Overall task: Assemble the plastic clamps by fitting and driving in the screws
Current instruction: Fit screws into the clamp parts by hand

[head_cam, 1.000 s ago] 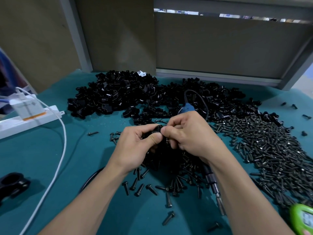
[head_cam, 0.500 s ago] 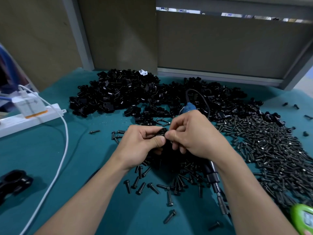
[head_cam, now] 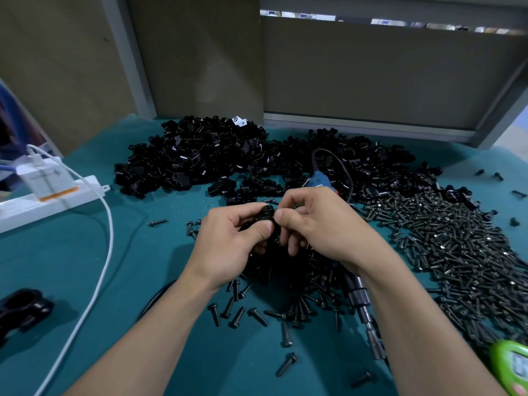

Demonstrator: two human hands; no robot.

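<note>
Teal cloth covered the bench [head_cam: 137,270]. Over its middle, above a scatter of loose screws [head_cam: 237,312], one black plastic clamp [head_cam: 264,215] sat between both hands.

Left hand [head_cam: 228,247] gripped the clamp from the left, with the thumb laid across the near face and the other fingers curled behind. Right hand [head_cam: 323,230] met it from the right, thumb and forefinger tips pinched together at the clamp's right end, the remaining fingers curled underneath. Whether a screw sat in that pinch could not be made out.

Far side of the bench: a broad heap of black clamps [head_cam: 200,158]. To the right, a dense pile of dark screws [head_cam: 457,247] ran toward the near edge.

An electric screwdriver [head_cam: 368,318] lay on the cloth under the right forearm. Its blue end showed beyond the hands and its bit pointed toward the near edge.

At left stood a white power strip [head_cam: 17,212] with a charger [head_cam: 43,178] plugged in. A white cable [head_cam: 105,252] curved from it toward the near edge. A larger black clamp body [head_cam: 23,310] lay at near left. A green device [head_cam: 511,364] sat at the near right corner, partly cut off.
</note>
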